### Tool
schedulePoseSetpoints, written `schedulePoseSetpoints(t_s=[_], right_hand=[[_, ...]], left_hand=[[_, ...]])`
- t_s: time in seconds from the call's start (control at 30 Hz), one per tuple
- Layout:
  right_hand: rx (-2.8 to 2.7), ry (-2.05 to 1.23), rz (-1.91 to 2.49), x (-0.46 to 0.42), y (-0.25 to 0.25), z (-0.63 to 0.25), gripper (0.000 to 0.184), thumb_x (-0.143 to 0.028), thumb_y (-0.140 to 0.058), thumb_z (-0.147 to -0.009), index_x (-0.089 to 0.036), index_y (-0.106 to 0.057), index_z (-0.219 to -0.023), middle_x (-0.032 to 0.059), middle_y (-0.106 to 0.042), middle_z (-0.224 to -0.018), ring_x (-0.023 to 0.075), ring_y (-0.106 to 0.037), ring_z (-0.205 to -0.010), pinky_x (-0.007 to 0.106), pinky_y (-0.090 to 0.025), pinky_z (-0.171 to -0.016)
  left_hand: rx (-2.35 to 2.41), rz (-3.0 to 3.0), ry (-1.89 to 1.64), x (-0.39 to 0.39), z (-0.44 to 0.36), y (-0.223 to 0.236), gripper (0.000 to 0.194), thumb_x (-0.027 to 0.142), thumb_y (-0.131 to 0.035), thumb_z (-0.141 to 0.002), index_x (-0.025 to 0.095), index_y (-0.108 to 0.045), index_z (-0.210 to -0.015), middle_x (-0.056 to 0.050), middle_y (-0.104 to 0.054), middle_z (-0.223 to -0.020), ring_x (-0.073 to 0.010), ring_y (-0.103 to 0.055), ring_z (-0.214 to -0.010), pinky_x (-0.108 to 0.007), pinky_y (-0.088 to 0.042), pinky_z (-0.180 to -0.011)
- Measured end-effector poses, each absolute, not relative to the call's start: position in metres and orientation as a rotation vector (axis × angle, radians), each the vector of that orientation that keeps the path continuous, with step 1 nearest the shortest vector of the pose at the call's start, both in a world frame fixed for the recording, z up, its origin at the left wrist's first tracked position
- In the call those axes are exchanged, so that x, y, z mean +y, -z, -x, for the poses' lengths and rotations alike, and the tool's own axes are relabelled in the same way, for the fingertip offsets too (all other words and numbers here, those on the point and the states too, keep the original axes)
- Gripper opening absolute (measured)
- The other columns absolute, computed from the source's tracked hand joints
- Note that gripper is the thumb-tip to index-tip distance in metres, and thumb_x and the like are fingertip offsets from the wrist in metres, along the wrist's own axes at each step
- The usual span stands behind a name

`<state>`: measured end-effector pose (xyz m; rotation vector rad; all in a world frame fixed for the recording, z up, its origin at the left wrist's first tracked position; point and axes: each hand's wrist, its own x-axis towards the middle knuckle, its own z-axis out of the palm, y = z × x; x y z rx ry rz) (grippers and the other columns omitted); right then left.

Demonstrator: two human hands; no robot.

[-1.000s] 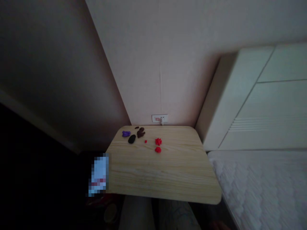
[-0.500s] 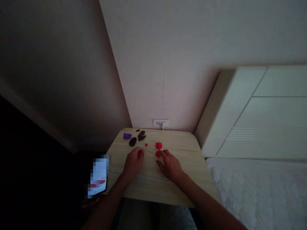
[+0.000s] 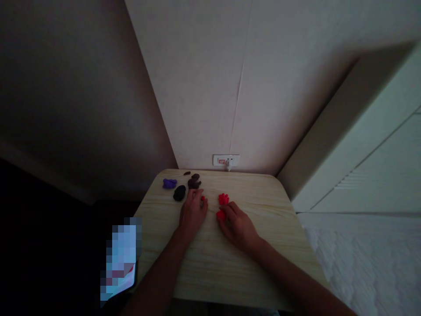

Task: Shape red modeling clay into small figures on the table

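Observation:
My left hand (image 3: 194, 211) is over the table with thumb and fingers apart, on either side of a small red clay bit (image 3: 203, 199). Between the thumb and fingers of my right hand (image 3: 239, 226) is a round red clay lump (image 3: 221, 215), partly covered by them. Just beyond it lies a knobbly red clay piece (image 3: 223, 199). Past my left fingertips sit brown clay lumps (image 3: 194, 181), with a black clay lump (image 3: 179, 193) and a purple clay lump (image 3: 169, 183) to their left.
The light wooden table (image 3: 210, 272) stands against a wall with a socket and plug (image 3: 226, 161). A lit screen (image 3: 121, 259), blurred out, is at the table's left edge. On the right are a white headboard (image 3: 362, 175) and a mattress (image 3: 342, 263).
Both hands came into view over the table. My left hand moved forward to the small red bit, and my right fingers closed on the round red lump. The view shifted slightly.

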<state>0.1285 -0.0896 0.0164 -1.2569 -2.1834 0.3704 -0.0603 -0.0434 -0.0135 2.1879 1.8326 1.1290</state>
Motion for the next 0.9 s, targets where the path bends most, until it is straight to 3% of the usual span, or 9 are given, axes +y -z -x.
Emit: schedulePoseSetpoints(t_s=[0.13, 0.2, 0.37, 0.47, 0.53, 0.63, 0.9], right_hand=[[-1.735, -0.540, 1.321, -0.063, -0.022, -0.137, 0.030, -0.042, -0.044, -0.103, -0.019, -0.059, -0.091, 0.0044, -0.063, -0.076, 0.0172, -0.057, -0.064, 0.029, -0.047, -0.062], [-1.540, -0.607, 1.340, -0.046, -0.021, -0.138, 0.034, -0.048, -0.041, -0.103, -0.020, -0.055, -0.089, 0.0008, -0.060, -0.069, 0.0159, -0.055, -0.059, 0.028, -0.044, -0.058], [-1.350, -0.669, 1.206, -0.026, -0.018, -0.117, 0.031, -0.049, -0.049, -0.100, -0.020, -0.051, -0.110, -0.0007, -0.061, -0.076, 0.0143, -0.055, -0.057, 0.026, -0.044, -0.055], [-1.425, -0.725, 1.115, -0.035, -0.020, -0.099, 0.032, -0.043, -0.041, -0.103, -0.020, -0.052, -0.122, -0.0022, -0.058, -0.072, 0.0143, -0.052, -0.056, 0.026, -0.042, -0.055], [-1.504, -0.753, 1.082, -0.044, -0.020, -0.094, 0.032, -0.041, -0.035, -0.105, -0.019, -0.056, -0.117, -0.0037, -0.052, -0.064, 0.0148, -0.050, -0.055, 0.026, -0.039, -0.055], [-1.534, -0.665, 1.129, -0.049, -0.017, -0.101, 0.028, -0.039, -0.037, -0.103, -0.019, -0.056, -0.100, -0.0002, -0.058, -0.070, 0.0158, -0.054, -0.061, 0.027, -0.040, -0.058], [-1.341, -0.438, 1.292, -0.017, -0.002, -0.135, 0.025, -0.033, -0.038, -0.100, -0.019, -0.058, -0.095, -0.0030, -0.049, -0.065, 0.0150, -0.042, -0.054, 0.028, -0.032, -0.054]], left_hand=[[1.799, -2.209, -1.120, -0.039, 0.064, 0.020, 0.025, 0.020, -0.053, -0.094, 0.017, -0.067, -0.114, -0.012, -0.065, -0.110, -0.0246, -0.066, -0.098, -0.038, -0.054, -0.091], [1.764, -2.186, -1.128, -0.037, 0.066, 0.021, 0.021, 0.020, -0.050, -0.096, 0.017, -0.069, -0.103, -0.012, -0.066, -0.105, -0.0239, -0.066, -0.096, -0.038, -0.054, -0.092], [1.721, -2.116, -1.143, -0.037, 0.069, 0.019, 0.016, 0.021, -0.051, -0.096, 0.018, -0.067, -0.094, -0.010, -0.068, -0.097, -0.0234, -0.066, -0.091, -0.039, -0.053, -0.089], [1.709, -2.094, -1.134, -0.039, 0.069, 0.015, 0.015, 0.023, -0.050, -0.097, 0.019, -0.065, -0.095, -0.009, -0.069, -0.094, -0.0232, -0.066, -0.088, -0.038, -0.053, -0.085], [1.694, -2.084, -1.135, -0.039, 0.069, 0.014, 0.016, 0.022, -0.049, -0.097, 0.019, -0.064, -0.094, -0.009, -0.070, -0.092, -0.0230, -0.067, -0.087, -0.037, -0.053, -0.084], [1.685, -2.084, -1.135, -0.037, 0.069, 0.015, 0.018, 0.021, -0.047, -0.098, 0.018, -0.064, -0.094, -0.009, -0.072, -0.093, -0.0232, -0.068, -0.088, -0.037, -0.054, -0.084], [1.618, -2.096, -1.156, -0.032, 0.070, 0.017, 0.025, 0.016, -0.044, -0.096, 0.018, -0.068, -0.099, -0.009, -0.075, -0.096, -0.0218, -0.070, -0.092, -0.036, -0.055, -0.088]])
